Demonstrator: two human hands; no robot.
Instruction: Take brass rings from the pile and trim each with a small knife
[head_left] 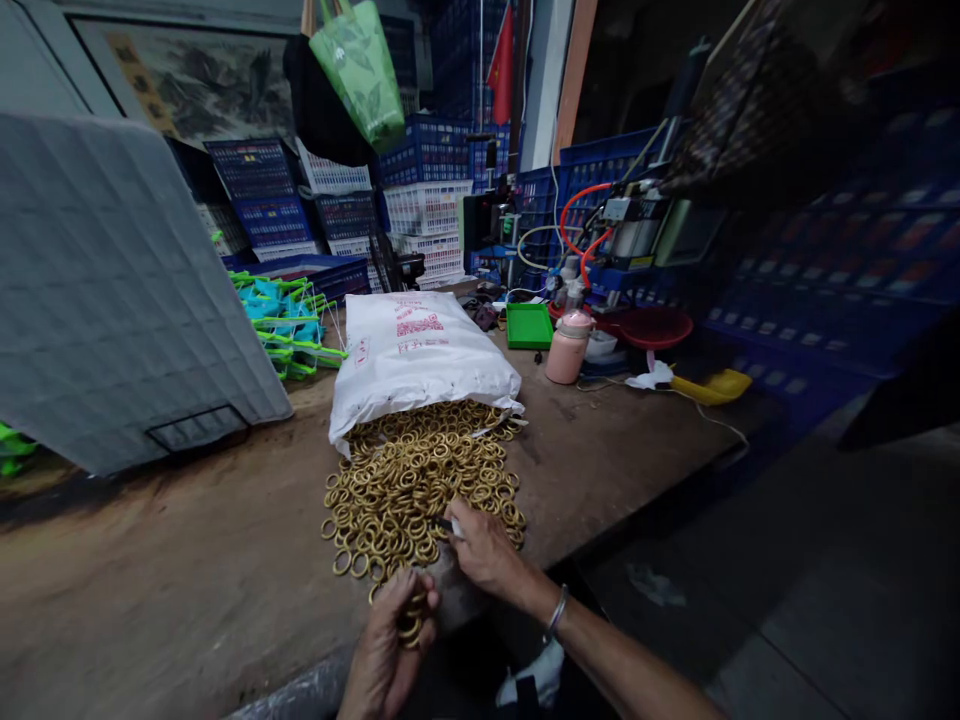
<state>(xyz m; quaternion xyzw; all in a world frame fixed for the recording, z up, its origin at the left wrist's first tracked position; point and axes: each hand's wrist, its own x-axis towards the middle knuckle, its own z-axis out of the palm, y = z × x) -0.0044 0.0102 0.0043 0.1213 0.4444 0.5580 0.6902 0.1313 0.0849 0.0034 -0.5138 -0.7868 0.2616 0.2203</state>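
Many brass-coloured rings (pixel 420 480) lie in a loose pile at the middle of the table, spilling from the mouth of a white woven sack (pixel 424 350) with red print. At the near edge, my left hand (pixel 382 645) is closed around several of the rings (pixel 410 630). My right hand (pixel 487 555) is closed at the right front of the pile. From its fingers sticks a small dark, slim thing (pixel 444 523), with something white beside it at the fingertips; its kind cannot be made out. A metal bracelet (pixel 556 612) circles the right wrist.
A large grey panel (pixel 127 300) leans at the left, near bright green and blue plastic pieces (pixel 292 320). Behind the sack are a green tray (pixel 529 326), a pink bottle (pixel 568 348) and a red dish (pixel 654 328). The table (pixel 187 580) ends at the right, above the floor.
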